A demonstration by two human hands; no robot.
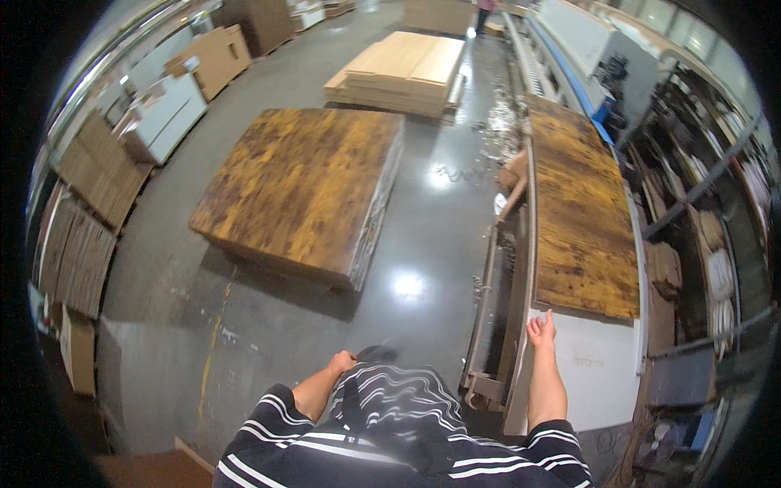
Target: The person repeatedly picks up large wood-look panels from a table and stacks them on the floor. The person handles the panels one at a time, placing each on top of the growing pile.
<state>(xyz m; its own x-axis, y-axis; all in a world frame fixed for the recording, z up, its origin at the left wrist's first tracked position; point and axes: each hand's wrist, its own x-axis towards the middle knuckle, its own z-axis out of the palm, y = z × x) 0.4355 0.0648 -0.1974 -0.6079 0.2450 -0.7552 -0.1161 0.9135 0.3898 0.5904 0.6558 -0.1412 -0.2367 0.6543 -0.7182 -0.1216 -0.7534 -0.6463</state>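
A long board with a mottled brown wood-grain face (582,211) lies on the machine bed along my right side. At its near end, my right hand (542,328) reaches over the white bed surface (586,366), with a fingertip at the board's edge. Its fingers are apart and not wrapped around the board. My left hand (345,360) hangs beside my body, fingers curled, with nothing visible in it. Left of the bed, a stack of matching brown boards (301,187) stands low on the floor.
Pale bare boards (407,61) are stacked farther back. A conveyor (529,61) continues beyond the bed, with scraps on the floor beside it. Shelving with bundled material (712,244) lines the right side. Cartons and panels (167,118) stand along the left, and a person (483,15) is far off.
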